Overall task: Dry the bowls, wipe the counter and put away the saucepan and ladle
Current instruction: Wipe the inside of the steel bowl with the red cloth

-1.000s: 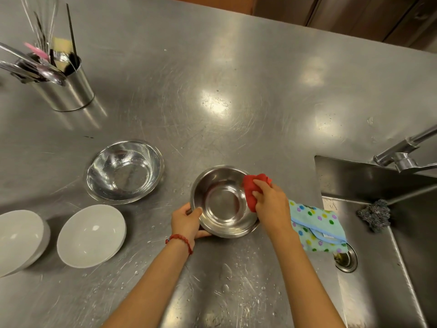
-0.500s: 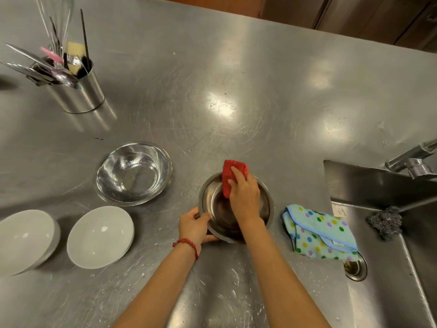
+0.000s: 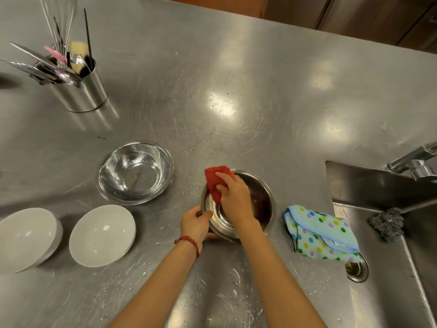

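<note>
Your left hand is gripping the near-left rim of a steel bowl that is sitting on the steel counter, thumb hooked over the edge and a red bracelet showing at the wrist. Your right hand is reaching into the same bowl, fingers curled round a red cloth and pressing it against the far-left inner wall, with the cloth bunching up over the rim. Water drops are lying on the counter near your forearms. To the left, two white bowls are sitting side by side near the counter's near-left part, open side up. Just right of the steel bowl, a dotted cloth is lying at the edge of the sink, with a steel scourer inside the basin. Farther back on the left, a second steel bowl is standing upright, wet inside. At the far left, a utensil holder is holding spoons and a whisk. The tap is showing at the far right.
</note>
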{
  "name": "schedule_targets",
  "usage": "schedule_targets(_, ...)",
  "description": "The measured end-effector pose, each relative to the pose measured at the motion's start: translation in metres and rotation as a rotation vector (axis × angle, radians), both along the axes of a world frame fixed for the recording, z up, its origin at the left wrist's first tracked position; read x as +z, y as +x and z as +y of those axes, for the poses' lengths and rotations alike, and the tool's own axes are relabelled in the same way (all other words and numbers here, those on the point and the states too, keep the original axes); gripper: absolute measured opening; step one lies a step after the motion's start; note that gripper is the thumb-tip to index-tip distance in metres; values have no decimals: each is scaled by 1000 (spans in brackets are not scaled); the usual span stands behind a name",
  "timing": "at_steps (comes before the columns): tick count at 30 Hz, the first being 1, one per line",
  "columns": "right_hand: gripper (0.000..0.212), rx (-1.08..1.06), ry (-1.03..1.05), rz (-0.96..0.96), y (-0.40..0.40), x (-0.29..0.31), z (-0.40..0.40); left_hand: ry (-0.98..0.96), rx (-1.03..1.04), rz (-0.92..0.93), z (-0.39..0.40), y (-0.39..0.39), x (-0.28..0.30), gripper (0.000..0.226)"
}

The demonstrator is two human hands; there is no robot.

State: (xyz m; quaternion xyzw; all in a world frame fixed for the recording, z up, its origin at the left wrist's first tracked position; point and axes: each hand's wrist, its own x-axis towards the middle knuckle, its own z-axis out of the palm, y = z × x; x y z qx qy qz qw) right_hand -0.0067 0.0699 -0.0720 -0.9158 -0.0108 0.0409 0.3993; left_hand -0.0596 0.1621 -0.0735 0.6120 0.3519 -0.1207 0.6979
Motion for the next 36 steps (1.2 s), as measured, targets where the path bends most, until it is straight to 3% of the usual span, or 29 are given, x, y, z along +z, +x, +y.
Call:
schedule_targets(4, 37, -233, 45, 0, 4, 3, -7, -20, -12, -13, -4, -2, -4, 22)
schedule_targets(12, 37, -480, 416, 2, -22, 18, -52, -163, 29, 3, 4, -6, -5, 11)
schedule_targets(15, 37, -480, 463, 8, -36, 20, -55, -59, -7, 22, 17, -10, -2, 40)
schedule_targets(18, 35, -444, 501, -1, -47, 22, -48, 75, -33, -19, 32, -21, 4, 32)
schedule_targets(22, 34, -408, 544, -7, -53, 27, -24, 96, -48, -133, 59, -33, 22, 15)
schedule_targets(29, 33, -308, 602, -3, -56, 45, 40, 54, 0, -256, 124, -23, 57, 16)
schedule_targets(36, 34, -310, 551, -44, -45, 48, 112, 102, 15, -312, 210, 12, 56, 14)
